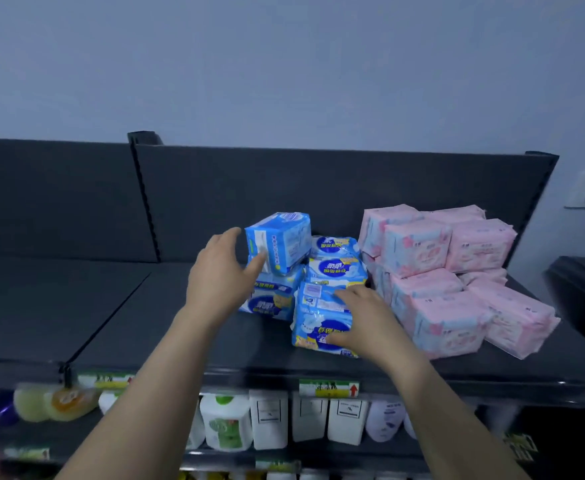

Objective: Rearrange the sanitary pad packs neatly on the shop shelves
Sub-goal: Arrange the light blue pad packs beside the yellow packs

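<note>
Nearest, on the lower shelf (215,457), white and pale bottles (269,419) stand in a row facing out. A green price label (329,388) is clipped to the front edge of the top shelf (166,337) above them.

On that top shelf, closest to its edge, the front blue pack (313,329) of sanitary pads lies flat and skewed, one corner turned towards the aisle. The right hand (362,318) is clamped on it, fingers across its upper face and thumb against its front. This grip looks meant to lift or swing it square with the others.

A little further in, the left hand (220,271) is spread, thumb raised and apart. Its fingertips touch the left side of the top blue pack (280,242) without closing round it. That pack sits tilted on the others, so the touch probably steadies it or is about to push it straight.

Beneath and beside it the remaining blue packs (336,268) are heaped at mixed angles, some face up and some on edge. This is the part that most needs tidying.

Just right of them, touching or nearly so, the pink packs (450,282) are stacked in a rough block of two layers, looser at the near right corner. Behind everything stands the dark back panel (284,188), a natural stop to line rows against.
</note>
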The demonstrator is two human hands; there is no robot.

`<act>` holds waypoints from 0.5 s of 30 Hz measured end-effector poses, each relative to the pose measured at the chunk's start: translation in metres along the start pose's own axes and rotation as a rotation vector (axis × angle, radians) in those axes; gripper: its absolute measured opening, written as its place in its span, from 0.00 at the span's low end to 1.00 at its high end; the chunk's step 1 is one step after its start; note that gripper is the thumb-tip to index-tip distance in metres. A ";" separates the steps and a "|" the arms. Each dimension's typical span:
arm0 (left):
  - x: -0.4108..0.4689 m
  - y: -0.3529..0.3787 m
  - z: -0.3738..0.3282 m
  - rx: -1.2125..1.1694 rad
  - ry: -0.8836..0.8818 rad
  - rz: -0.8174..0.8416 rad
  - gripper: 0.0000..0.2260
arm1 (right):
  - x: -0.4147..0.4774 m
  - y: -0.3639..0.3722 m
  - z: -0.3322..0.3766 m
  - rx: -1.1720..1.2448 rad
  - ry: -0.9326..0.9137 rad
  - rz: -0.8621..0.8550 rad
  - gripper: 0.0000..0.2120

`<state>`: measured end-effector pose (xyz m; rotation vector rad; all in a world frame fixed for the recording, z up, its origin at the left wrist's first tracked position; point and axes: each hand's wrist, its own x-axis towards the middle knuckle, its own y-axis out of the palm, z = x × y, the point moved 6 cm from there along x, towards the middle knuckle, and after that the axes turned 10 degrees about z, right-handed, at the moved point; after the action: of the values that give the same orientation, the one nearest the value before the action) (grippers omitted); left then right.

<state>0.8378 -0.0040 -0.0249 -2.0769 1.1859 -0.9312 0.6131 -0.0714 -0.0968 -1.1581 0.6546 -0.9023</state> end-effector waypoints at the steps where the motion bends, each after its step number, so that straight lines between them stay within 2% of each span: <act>1: 0.009 0.002 0.000 -0.002 0.005 0.013 0.30 | 0.001 0.002 -0.002 0.015 0.009 -0.011 0.39; 5: 0.040 0.019 -0.004 -0.036 -0.029 0.101 0.44 | 0.002 0.005 -0.005 0.083 0.044 -0.012 0.33; 10: 0.069 0.051 0.003 -0.238 -0.161 0.238 0.58 | -0.003 0.008 -0.007 0.301 0.080 -0.017 0.29; 13: 0.080 0.057 0.009 -0.273 -0.216 0.247 0.55 | -0.014 0.000 -0.007 0.332 0.125 -0.111 0.29; 15: 0.085 0.054 0.012 -0.308 -0.190 0.221 0.43 | -0.024 -0.008 -0.006 0.341 0.150 -0.176 0.29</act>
<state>0.8519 -0.1019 -0.0473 -2.1539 1.4916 -0.4602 0.5942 -0.0546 -0.0915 -0.8562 0.4985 -1.2084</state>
